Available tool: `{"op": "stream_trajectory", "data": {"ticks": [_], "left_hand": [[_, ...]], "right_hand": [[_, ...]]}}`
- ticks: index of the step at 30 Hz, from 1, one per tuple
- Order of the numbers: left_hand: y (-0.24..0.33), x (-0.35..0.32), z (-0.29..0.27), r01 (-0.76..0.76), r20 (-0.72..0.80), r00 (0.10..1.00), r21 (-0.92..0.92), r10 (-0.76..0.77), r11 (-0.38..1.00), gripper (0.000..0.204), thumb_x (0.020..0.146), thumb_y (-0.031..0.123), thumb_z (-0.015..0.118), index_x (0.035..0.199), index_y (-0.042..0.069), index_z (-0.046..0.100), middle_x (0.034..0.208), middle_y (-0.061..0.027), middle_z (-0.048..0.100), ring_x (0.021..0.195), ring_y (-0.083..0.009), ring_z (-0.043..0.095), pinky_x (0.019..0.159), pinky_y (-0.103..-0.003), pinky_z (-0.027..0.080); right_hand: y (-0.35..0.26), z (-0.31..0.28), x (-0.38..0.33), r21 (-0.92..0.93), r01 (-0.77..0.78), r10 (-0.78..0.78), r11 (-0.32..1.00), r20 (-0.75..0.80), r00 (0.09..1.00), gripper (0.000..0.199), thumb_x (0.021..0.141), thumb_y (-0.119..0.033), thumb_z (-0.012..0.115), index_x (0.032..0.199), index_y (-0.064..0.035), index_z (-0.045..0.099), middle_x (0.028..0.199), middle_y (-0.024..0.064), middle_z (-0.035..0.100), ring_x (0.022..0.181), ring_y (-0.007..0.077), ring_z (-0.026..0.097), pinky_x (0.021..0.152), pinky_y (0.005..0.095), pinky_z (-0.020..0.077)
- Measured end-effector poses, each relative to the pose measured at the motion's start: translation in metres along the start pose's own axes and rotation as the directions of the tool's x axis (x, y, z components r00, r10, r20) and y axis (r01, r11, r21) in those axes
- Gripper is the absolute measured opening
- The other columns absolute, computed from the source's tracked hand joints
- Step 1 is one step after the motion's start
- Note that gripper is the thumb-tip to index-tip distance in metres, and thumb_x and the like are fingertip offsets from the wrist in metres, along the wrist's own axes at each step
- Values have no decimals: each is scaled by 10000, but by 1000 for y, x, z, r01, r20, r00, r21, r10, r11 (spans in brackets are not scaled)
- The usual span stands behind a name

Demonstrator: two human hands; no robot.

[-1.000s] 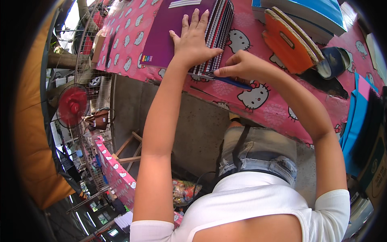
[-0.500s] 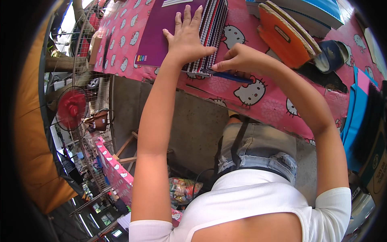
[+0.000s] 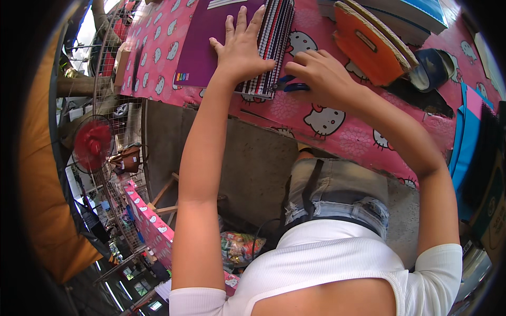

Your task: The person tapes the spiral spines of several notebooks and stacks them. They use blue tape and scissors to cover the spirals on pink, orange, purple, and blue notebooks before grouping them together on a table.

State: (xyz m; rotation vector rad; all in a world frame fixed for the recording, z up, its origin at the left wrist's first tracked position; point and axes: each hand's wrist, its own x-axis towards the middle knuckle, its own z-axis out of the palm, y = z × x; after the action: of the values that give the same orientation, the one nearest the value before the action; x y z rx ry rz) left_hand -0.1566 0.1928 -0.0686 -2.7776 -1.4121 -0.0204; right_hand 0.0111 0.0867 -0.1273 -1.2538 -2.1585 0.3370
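Observation:
A stack of spiral notebooks with a purple top cover (image 3: 197, 58) lies on the table, its coil bindings (image 3: 271, 47) facing right. My left hand (image 3: 240, 58) presses flat on the stack, fingers spread over the cover and thumb reaching across the coils. At the near end of the bindings is a small pair of blue-handled pliers (image 3: 297, 87), its handles parted and its tip against the lowest coil. My right hand (image 3: 324, 76) curls around the handle ends, its fingertips partly hidden.
A pink cartoon-print cloth (image 3: 358, 139) covers the table. To the right stand an orange board-like piece (image 3: 363, 50), a dark blue roll of tape (image 3: 429, 71) and a thick blue-topped stack (image 3: 416, 13). A red fan (image 3: 94, 145) stands at the left by a wire grid.
My right hand has shifted up and turned, its thumb no longer showing at the coils. The pliers' handles have spread apart. My left hand stays on the notebooks.

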Motion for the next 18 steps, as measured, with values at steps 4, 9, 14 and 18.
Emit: {"op": "stream_trajectory", "data": {"ticks": [4,9,14,18], "left_hand": [[18,4,-22,100,205,974,-20,-94,995,1181,586,349,775,1503,281,35,1566,-127,16,1428,-386,11,1060,-690,53],[13,-1,-18,110,183,977,-2,-108,994,1195,576,348,777,1502,288,24,1565,-129,31,1430,-377,17,1063,-686,60],[13,3,-14,81,140,987,10,-82,997,1184,563,354,772,1498,300,48,1563,-116,58,1427,-375,51,1048,-700,90],[1,1,-1,2,-8,1000,8,-2,1000,1127,554,368,788,1480,341,147,1559,-92,101,1410,-402,128,999,-739,184]], "right_hand": [[7,17,2,-172,172,-211,970,-239,948,359,694,-302,750,950,-89,614,840,92,597,821,299,614,682,435,490],[4,-7,23,459,-523,299,718,475,828,357,738,-339,740,861,-26,621,719,125,595,676,287,609,632,374,498],[2,-5,15,274,-376,276,885,340,899,401,757,-373,726,908,-17,618,734,136,612,703,287,625,651,387,504],[5,4,-8,-110,91,-99,990,-69,993,404,699,-295,758,989,-78,579,902,89,591,910,280,602,750,421,483]]}}
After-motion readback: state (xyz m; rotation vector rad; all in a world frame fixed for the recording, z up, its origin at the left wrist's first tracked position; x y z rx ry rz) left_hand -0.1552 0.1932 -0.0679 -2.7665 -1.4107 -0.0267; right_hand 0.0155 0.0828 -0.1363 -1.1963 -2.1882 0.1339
